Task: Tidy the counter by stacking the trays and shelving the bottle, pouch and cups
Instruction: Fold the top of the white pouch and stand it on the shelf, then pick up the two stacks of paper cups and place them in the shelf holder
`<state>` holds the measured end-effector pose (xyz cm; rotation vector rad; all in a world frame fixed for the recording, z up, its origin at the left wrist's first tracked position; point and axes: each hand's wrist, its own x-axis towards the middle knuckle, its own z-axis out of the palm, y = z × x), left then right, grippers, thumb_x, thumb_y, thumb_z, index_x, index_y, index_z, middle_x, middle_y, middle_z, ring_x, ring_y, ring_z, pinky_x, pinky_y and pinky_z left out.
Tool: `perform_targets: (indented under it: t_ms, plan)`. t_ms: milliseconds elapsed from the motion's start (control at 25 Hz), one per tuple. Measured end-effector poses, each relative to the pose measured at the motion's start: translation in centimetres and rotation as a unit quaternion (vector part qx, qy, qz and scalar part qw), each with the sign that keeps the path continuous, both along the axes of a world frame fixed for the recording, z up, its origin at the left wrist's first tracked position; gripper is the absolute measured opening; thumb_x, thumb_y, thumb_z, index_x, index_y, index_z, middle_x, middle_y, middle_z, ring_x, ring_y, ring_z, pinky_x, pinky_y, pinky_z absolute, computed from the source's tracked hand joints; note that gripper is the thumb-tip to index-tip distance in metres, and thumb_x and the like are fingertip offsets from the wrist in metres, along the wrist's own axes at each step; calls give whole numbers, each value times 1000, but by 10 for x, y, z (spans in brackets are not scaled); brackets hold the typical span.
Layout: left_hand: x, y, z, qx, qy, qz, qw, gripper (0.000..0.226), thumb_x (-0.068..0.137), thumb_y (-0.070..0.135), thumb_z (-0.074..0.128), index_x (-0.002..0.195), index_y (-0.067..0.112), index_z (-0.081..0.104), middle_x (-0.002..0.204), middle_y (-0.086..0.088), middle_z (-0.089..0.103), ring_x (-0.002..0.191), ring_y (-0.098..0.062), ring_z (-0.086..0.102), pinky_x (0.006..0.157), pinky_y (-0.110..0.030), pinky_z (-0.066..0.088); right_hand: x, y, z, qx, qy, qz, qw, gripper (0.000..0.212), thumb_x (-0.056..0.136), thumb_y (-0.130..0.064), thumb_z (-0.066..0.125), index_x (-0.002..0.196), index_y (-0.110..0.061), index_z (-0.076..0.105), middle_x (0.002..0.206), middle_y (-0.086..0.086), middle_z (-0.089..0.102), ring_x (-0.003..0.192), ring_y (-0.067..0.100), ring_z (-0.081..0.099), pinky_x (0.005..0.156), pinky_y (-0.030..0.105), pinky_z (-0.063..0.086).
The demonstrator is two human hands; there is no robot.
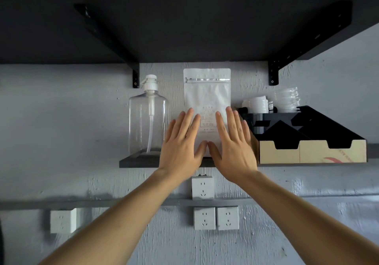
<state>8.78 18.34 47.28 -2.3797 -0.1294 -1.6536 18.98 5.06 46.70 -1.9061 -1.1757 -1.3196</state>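
A white zip pouch point(206, 94) stands upright on the dark lower shelf point(139, 161), against the wall. A clear pump bottle point(148, 119) stands on the same shelf just left of it. My left hand point(182, 141) and my right hand point(231, 141) are both flat and open in front of the pouch's lower half, thumbs touching, fingers spread. Whether the palms touch the pouch I cannot tell. Stacked white cups point(256, 104) and clear cups point(286, 100) sit behind a black and cardboard organiser point(307, 141) on the right.
A wide dark upper shelf point(184, 24) on two black brackets overhangs the lower shelf. Wall sockets point(203, 187) sit below the shelf on the grey textured wall, with further sockets point(216, 218) lower down. The counter is out of view.
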Motion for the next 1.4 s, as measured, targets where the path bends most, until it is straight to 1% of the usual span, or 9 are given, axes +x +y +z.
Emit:
perform_targets:
  t_ms: [120, 240, 360, 520, 680, 880, 1040, 1240, 1400]
  plan:
    - [-4, 1, -30, 25, 1, -5, 1000, 70, 97, 42, 53, 155, 9, 31, 167, -12, 21, 153, -30, 19, 124, -50, 18, -1, -9, -30, -9, -19, -4, 1000, 75, 99, -41, 45, 159, -16, 8, 167, 13, 0, 154, 29, -4, 124, 48, 1]
    - [-4, 2, -63, 35, 3, -22, 999, 72, 98, 47, 52, 155, 10, 31, 167, -12, 21, 155, -29, 15, 125, -47, 13, 0, -18, -63, -19, -19, -7, 1000, 75, 99, -48, 42, 159, -20, 7, 167, 8, 1, 154, 27, -1, 124, 45, 5]
    - [-3, -1, -101, 57, 28, -50, 997, 73, 98, 48, 53, 156, 10, 30, 167, -14, 21, 155, -29, 11, 126, -47, 9, 0, -32, -102, -54, 0, -10, 998, 73, 100, -53, 37, 159, -22, 6, 168, 9, 0, 154, 27, -2, 124, 44, 1]
    - [-1, -6, -155, 61, 76, -91, 991, 73, 98, 50, 54, 155, 10, 32, 166, -14, 23, 155, -30, 13, 125, -51, 13, -3, -49, -165, -90, 60, -29, 994, 73, 100, -57, 33, 159, -25, 4, 168, 6, -2, 154, 24, -5, 124, 42, -5]
    - [5, -17, -212, -6, 120, -108, 987, 78, 97, 58, 51, 155, 11, 32, 166, -13, 23, 155, -30, 14, 124, -51, 16, -9, -64, -224, -113, 133, -38, 984, 72, 100, -55, 36, 159, -29, 3, 168, 3, -1, 154, 20, -5, 124, 43, -4]
    - [18, -47, -279, -77, 158, -137, 975, 79, 94, 63, 50, 151, 11, 41, 164, -11, 30, 153, -30, 23, 123, -48, 21, -7, -100, -285, -155, 210, -54, 964, 71, 100, -59, 31, 158, -34, 0, 168, 0, -5, 154, 17, -7, 124, 44, -4]
    - [33, -78, -315, -136, 193, -135, 962, 79, 94, 65, 47, 152, 12, 41, 165, -9, 29, 153, -27, 23, 122, -49, 24, 6, -128, -313, -176, 254, -56, 949, 71, 99, -62, 27, 157, -37, -4, 167, -3, -8, 153, 13, -11, 124, 44, -4]
    - [58, -112, -350, -169, 248, -120, 946, 81, 93, 69, 44, 153, 15, 37, 167, -5, 24, 154, -24, 20, 122, -48, 25, 28, -164, -343, -200, 301, -69, 930, 71, 96, -67, 22, 155, -41, -10, 166, -5, -11, 151, 9, -17, 123, 43, -8]
    - [75, -132, -374, -192, 290, -112, 931, 85, 92, 73, 41, 154, 15, 36, 167, -5, 23, 154, -25, 20, 122, -45, 23, 43, -186, -364, -207, 343, -65, 914, 76, 92, -74, 21, 150, -47, -22, 163, -10, -19, 149, 5, -23, 120, 36, -16]
